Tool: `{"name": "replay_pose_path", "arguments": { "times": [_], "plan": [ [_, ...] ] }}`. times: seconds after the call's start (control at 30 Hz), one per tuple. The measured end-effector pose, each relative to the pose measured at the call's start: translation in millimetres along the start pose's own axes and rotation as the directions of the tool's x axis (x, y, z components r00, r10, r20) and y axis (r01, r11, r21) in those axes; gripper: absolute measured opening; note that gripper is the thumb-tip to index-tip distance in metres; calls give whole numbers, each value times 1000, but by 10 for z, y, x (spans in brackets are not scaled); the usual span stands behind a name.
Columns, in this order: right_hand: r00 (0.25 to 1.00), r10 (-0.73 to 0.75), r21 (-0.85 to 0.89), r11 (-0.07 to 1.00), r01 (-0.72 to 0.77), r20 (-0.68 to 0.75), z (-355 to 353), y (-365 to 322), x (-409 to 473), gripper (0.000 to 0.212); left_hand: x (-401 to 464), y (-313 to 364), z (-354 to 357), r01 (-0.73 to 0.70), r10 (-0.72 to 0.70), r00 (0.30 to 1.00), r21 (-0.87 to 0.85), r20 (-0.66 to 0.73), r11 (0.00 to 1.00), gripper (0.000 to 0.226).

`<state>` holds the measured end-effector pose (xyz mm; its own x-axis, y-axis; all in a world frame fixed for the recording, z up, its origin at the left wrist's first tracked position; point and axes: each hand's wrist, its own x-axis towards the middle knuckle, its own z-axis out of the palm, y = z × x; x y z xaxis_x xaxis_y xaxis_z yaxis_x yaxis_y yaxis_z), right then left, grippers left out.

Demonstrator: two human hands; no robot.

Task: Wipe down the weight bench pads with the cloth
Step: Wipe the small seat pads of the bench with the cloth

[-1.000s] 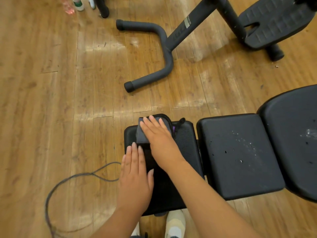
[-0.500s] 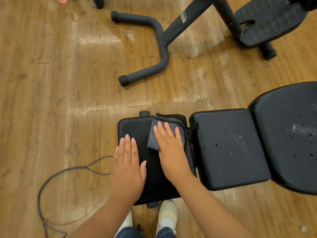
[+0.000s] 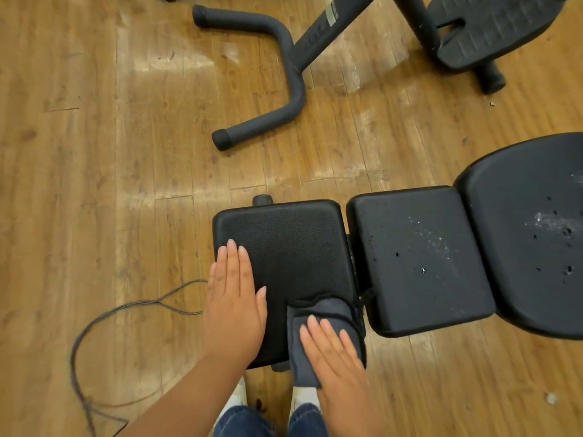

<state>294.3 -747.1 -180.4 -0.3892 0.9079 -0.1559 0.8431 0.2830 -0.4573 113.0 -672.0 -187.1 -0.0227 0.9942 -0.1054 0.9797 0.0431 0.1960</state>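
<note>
Wide wooden floor (image 3: 94, 152) all around, planks running away from the camera. Stretched across the right half, a black weight bench in three sections: big rounded back pad (image 3: 530, 247) at far right, speckled with pale spots and small holes; middle pad (image 3: 419, 257) beside it, likewise spotted; small end pad (image 3: 284, 247) nearest the body, looking clean and matte. Beyond, another machine's curved tubular foot (image 3: 284, 99) and a ribbed footplate (image 3: 485, 29). Down left on the floor, a thin looped cable (image 3: 110, 316).

On to the action. Left hand (image 3: 233, 310) laid flat on the near-left edge of the end pad, fingers (image 3: 233, 263) straight and together, steadying only, holding nothing. Right hand (image 3: 337, 357) flat on the grey cloth (image 3: 315, 313), fingers (image 3: 321, 329) straight, pressing it onto the near-right corner of that surface. Cloth bunched ahead of the fingertips and hanging off the near edge; possibly folded double, hard to say under the palm.

Now the relation that matters: unwiped pads lying to the right of the cloth, bench's long axis running left to right across the view. Right hand plainly the nearer one, with only the narrow gap between pads separating cloth from the middle pad. Likely next call: slide rightward across that gap and onto the speckled patch. Risks to watch: cloth snagging in the gap or slipping off the near edge while half of it dangles. By the look of things, one pad about done, two to go.
</note>
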Motion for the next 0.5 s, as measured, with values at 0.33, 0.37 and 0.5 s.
{"name": "replay_pose_path", "arguments": {
  "times": [0.33,0.37,0.5],
  "plan": [
    [989,126,73,990,-121,-73,-191,277,501,78,3,7,12,9,-9,1000,11,-5,1000,63],
    [983,156,88,985,-149,-91,-262,329,682,75,8,6,11,13,-12,1000,11,-7,1000,63],
    [964,254,261,939,-225,-83,-485,461,1329,65,3,14,2,13,-13,1000,16,-10,1000,63]
  ]
}}
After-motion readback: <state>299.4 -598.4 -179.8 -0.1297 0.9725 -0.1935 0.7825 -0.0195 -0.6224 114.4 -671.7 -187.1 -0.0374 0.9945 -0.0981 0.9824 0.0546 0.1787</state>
